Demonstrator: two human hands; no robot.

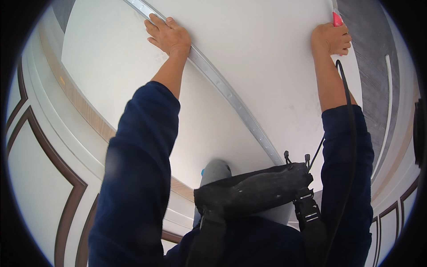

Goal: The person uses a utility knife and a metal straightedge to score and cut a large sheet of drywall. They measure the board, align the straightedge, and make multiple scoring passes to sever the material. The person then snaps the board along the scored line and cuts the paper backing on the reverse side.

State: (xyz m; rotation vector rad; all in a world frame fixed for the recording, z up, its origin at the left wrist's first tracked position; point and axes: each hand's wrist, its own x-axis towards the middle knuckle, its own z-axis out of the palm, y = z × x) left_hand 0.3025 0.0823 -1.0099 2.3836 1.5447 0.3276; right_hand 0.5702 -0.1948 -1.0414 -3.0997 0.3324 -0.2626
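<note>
head view: a large white board (267, 53) fills the middle of the frame, and a long metal strip (229, 93) lies across it on a slant, from the upper left down toward the lower centre. the left hand (170, 35) is laid over the strip in the upper left of the frame, fingers spread rather than curled round it; how hard it presses, i cannot tell. the right hand (330, 39), in the upper right, has its fingers closed around a slim red tool (337, 19), beside the board's right-hand edge. it looks like a handheld cutter, though no blade can be made out.

the step in hand seems to be steadying the board and strip with one hand while the other works at that edge. the next move would call for a flat, firm left hand and a controlled right wrist, with the dark cable (351, 115) near the right forearm kept clear. grey flooring (371, 66) shows beyond the edge, and a black pouch (253, 191) sits at lower centre.
</note>
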